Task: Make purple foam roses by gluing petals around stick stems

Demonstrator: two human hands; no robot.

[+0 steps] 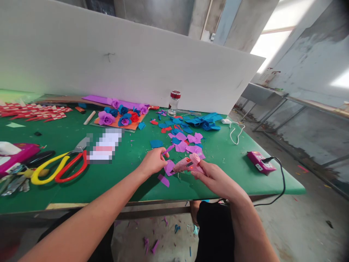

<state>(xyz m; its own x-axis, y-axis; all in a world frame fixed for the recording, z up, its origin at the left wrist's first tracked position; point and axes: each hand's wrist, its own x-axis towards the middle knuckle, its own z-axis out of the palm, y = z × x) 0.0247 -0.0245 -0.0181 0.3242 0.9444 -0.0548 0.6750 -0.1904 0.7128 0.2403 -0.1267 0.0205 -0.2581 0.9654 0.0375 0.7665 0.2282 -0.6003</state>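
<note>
My right hand (208, 174) is wrapped round a pink hot glue gun (194, 163), its nozzle pointing left. A small red light shows on the gun's body. Just left of the nozzle, my left hand (153, 162) pinches a thin rolled strip of purple paper (169, 149). Close below those fingers is a purple paper petal (169, 167) at the nozzle tip; whether the fingers also touch it I cannot tell. Another purple piece (163, 180) lies flat on the green table nearer to me. Purple petals (181, 146) are scattered beyond the gun.
Finished paper roses (106, 118) lie on an orange sheet at the back left. Big scissors (65, 165) rest at left. A glass jar (173, 103) stands near the white board (152, 62). Crumpled blue paper (207, 122) sits behind the petals. A corded magenta box (261, 162) is at right.
</note>
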